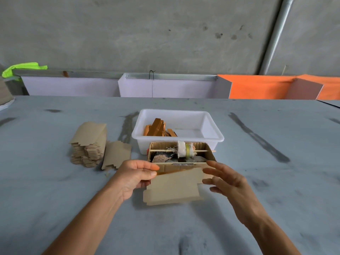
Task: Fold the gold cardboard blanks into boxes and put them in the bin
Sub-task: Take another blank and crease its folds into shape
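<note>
White bin (211, 126) on table (55, 181): few folded gold boxes (156, 127) at left end. Cardboard tray (209, 157) just before it: tape roll (185, 149) on stick. Left hand (135, 176) pinches flat blank (173, 188); right hand (227, 178) spread, fingers at blank's right edge. Blank stack (88, 144) left.

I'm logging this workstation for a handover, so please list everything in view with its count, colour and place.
table: one, grey, underneath everything
bin: one, white, centre
folded boxes: several, gold, bin's left end
blank stack: one, tan, left of bin
loose blanks: few, tan, beside stack
cardboard tray: one, brown, before bin
tape roll: one, white-yellow, on tray's stick
held blank: one, tan, nearest
left hand: pinches held blank
right hand: open, by blank's right edge
</note>
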